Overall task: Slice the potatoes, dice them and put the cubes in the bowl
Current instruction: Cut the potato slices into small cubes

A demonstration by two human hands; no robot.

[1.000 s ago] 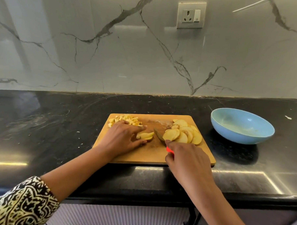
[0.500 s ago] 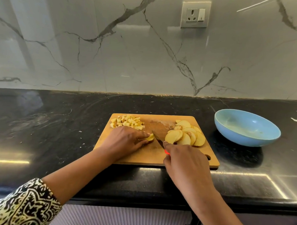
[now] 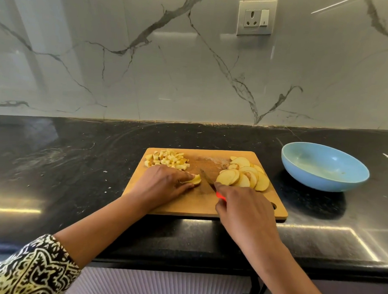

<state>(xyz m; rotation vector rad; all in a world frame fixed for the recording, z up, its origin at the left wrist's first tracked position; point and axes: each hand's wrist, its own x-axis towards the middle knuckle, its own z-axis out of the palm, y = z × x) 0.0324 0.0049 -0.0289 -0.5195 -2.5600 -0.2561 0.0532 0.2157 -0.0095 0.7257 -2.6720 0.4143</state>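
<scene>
A wooden cutting board (image 3: 192, 208) lies on the black counter. My left hand (image 3: 162, 185) pinches a small stack of potato slices (image 3: 195, 180) against the board's middle. My right hand (image 3: 244, 212) grips a red-handled knife (image 3: 207, 178); its blade rests on the board just right of that stack. A heap of potato cubes (image 3: 167, 160) sits at the board's far left corner. Several round potato slices (image 3: 243, 175) overlap at the far right. The light blue bowl (image 3: 323, 167) stands on the counter right of the board and looks empty.
The black stone counter (image 3: 65, 163) runs to a marble wall with a socket (image 3: 256, 17). A few small scraps dot the counter left of the board. The counter's front edge lies just below the board.
My left hand has drawn the held stack of slices back under its fingers, so less of it shows. The knife blade has shifted slightly toward the stack.
</scene>
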